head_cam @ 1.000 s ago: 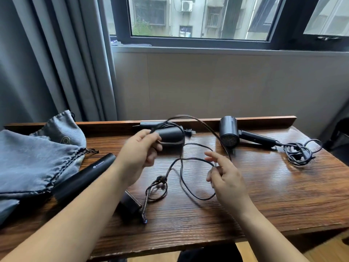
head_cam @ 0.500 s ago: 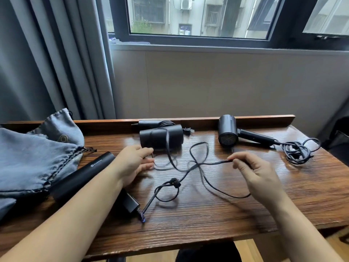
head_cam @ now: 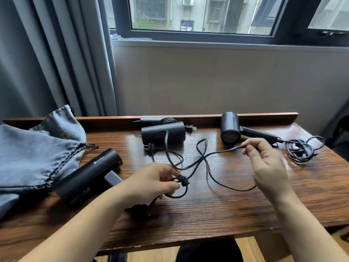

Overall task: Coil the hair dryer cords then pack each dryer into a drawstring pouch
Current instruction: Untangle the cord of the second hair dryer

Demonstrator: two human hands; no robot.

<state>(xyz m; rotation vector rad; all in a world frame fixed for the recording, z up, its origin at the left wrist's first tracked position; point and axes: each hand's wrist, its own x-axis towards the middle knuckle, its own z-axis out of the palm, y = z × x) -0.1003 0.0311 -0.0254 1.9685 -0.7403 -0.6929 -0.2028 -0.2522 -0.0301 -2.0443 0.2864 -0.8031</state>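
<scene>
From the head view, the left hand (head_cam: 156, 182) pinches the loose cord (head_cam: 200, 163) at its strap near the front dryer (head_cam: 88, 176). The right hand (head_cam: 268, 167) pinches the same cord further along, lifted off the table (head_cam: 207, 214). The pouches (head_cam: 37, 154) lie at the left. The person would do best to untwist the crossed loop first, then gather even loops into the left hand.

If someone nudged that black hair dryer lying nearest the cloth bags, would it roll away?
Probably only a little. The hair dryer has a round, smooth barrel lying on its side, so it could start rolling on the glossy table. Its handle sticks out sideways and would likely stop it. The bags alongside may block it too.
</scene>
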